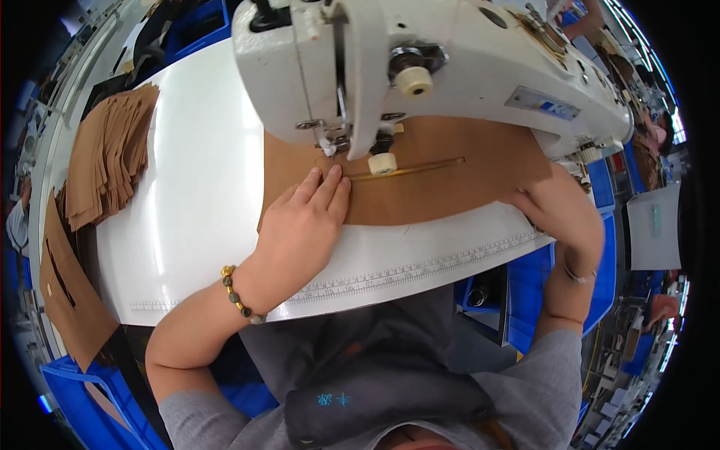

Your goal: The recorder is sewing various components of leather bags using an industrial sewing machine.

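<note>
A brown panel (450, 202), perhaps leather or fabric, lies under the head of a white sewing machine (450, 45). A strip of gold zipper teeth (427, 169) runs across it, ending partway to the right. My left hand (304, 217) lies flat on the panel's left part, fingers stretched out, fingertips just in front of the needle and presser foot (335, 146). At the panel's right end, my right hand (555, 202) grips the edge, with most of its fingers hidden by the panel.
A stack of brown pieces (112, 154) sits on the left of the white table (187, 187). Another brown piece with a slit (67, 285) hangs past the left edge. A printed ruler (405, 274) follows the front edge. Blue bins (529, 296) stand below right and lower left.
</note>
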### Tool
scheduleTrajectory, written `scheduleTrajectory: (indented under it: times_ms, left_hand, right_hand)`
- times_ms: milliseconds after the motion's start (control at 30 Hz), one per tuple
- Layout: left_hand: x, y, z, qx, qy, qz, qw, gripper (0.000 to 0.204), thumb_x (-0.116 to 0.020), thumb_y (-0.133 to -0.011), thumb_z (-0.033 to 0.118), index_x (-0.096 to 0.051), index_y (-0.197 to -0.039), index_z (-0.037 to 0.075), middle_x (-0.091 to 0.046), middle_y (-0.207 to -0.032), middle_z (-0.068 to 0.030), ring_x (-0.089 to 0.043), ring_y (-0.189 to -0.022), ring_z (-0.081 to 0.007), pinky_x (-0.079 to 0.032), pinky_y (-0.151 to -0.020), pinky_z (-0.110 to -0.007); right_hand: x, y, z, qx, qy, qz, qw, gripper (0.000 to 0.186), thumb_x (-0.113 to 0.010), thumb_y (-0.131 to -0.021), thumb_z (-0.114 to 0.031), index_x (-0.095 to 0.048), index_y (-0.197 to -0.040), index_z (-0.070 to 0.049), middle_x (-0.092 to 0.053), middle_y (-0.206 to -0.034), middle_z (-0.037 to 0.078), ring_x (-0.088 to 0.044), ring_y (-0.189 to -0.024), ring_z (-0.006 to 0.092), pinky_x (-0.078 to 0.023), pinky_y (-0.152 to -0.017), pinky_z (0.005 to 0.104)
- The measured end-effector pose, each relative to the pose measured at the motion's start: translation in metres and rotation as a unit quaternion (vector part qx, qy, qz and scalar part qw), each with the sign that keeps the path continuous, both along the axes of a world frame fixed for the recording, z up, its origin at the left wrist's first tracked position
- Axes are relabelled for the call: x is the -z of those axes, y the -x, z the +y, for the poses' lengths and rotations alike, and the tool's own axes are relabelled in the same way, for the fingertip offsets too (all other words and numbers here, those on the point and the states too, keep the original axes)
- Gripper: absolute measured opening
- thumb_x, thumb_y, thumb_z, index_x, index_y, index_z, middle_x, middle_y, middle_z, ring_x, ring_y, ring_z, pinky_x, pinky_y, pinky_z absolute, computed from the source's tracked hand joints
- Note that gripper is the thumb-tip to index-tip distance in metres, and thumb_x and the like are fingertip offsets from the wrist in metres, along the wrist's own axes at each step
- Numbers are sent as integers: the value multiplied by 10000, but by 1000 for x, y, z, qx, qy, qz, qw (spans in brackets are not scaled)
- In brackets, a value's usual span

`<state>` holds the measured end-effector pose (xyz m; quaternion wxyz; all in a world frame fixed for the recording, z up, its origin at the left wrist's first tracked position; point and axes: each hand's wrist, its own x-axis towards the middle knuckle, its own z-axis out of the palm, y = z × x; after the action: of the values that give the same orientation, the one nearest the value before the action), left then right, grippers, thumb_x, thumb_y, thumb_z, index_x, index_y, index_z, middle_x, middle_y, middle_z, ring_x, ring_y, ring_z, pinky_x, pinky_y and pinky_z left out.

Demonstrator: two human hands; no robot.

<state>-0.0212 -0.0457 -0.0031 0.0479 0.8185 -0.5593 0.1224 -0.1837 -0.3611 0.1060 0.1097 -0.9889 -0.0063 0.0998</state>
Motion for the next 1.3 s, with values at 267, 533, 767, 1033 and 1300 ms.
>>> scheduleTrajectory:
  times_ms: [267, 533, 767, 1033, 1300]
  left_hand:
    - [-53, -52, -13, 9, -79, 338, 938, 500, -519, -774, -72, -714, -1233, -23, -729, -957, -247, -714, -898, -382, -576, -834, -443]
    - [-36, -32, -4, 34, 27, 211, 977, 357, -621, -821, -16, -749, -1153, 1, -756, -958, -163, -721, -929, -340, -585, -823, -408]
    - [-12, 19, 73, 189, 153, 2, 970, 463, -796, -825, 213, -691, -1253, 68, -710, -1204, -68, -667, -1130, -314, -579, -891, -413]
    - [15, -59, 46, -40, 37, 116, 992, 439, -687, -933, 331, -660, -1301, 93, -579, -1428, -92, -476, -1373, -301, -400, -1090, -602]
    - [70, -157, -36, 50, 248, 248, 935, 377, -713, -867, 371, -691, -1128, 100, -640, -1242, -87, -548, -1209, -286, -408, -931, -496]
  right_hand:
    - [5, -25, 72, -136, -54, -207, 967, 438, -804, -810, -278, -676, -1143, -25, -667, -1095, 155, -654, -967, 376, -535, -818, 459]
    - [90, -79, 111, -72, -63, -143, 985, 271, -692, -893, -151, -667, -1132, -24, -652, -1066, 163, -659, -965, 385, -544, -867, 485]
    - [109, -79, 108, -90, -90, -241, 962, 120, -638, -883, -78, -687, -968, -11, -630, -1017, 147, -662, -913, 365, -555, -804, 476]
    - [97, -85, 105, -73, -135, -189, 970, 240, -655, -965, -177, -735, -1138, -32, -690, -967, 190, -670, -920, 385, -548, -809, 478]
    - [93, -88, 107, -75, -134, -145, 977, 253, -654, -981, -195, -735, -1153, -28, -708, -1058, 186, -673, -964, 401, -548, -861, 478]
